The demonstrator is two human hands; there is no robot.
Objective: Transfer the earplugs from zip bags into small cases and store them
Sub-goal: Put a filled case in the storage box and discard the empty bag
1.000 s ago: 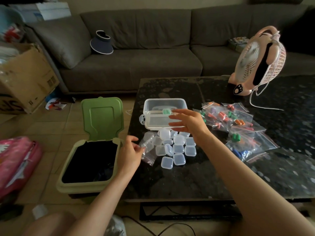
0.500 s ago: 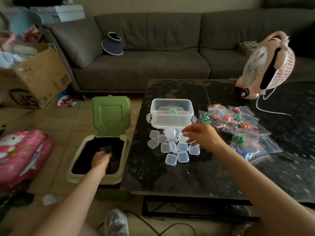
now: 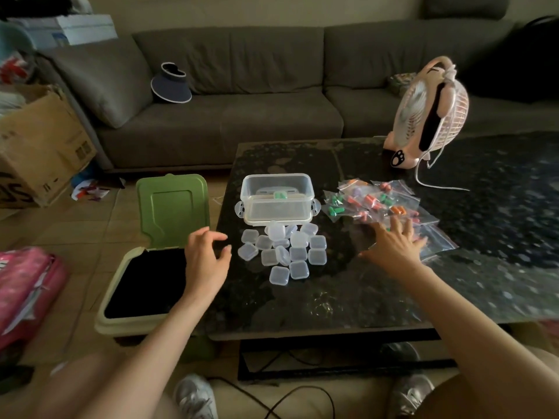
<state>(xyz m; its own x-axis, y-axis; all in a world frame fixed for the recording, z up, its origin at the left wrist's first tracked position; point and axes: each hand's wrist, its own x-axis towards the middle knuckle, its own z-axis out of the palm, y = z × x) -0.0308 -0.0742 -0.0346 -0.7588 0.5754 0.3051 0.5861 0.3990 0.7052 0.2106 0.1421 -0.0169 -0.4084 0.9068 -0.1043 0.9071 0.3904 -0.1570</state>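
Several small clear plastic cases (image 3: 284,252) lie in a cluster on the dark table (image 3: 332,300). Behind them stands a clear storage box (image 3: 276,198) with a green clip inside. To the right lies a pile of zip bags (image 3: 378,201) holding green, orange, red and purple earplugs. My right hand (image 3: 393,246) is spread flat, fingers straight, over the nearest bags. My left hand (image 3: 205,258) hovers empty at the table's left edge, fingers loosely curled, just left of the cases.
A green-lidded bin (image 3: 148,285) stands open on the floor left of the table. A pink desk fan (image 3: 429,116) with a white cord sits at the table's back. A grey sofa, a cardboard box (image 3: 39,146) and a pink bag (image 3: 24,285) surround the spot.
My left hand came up out of the bin to the table's left edge. My right hand moved right from the cases onto the zip bags and spread out.
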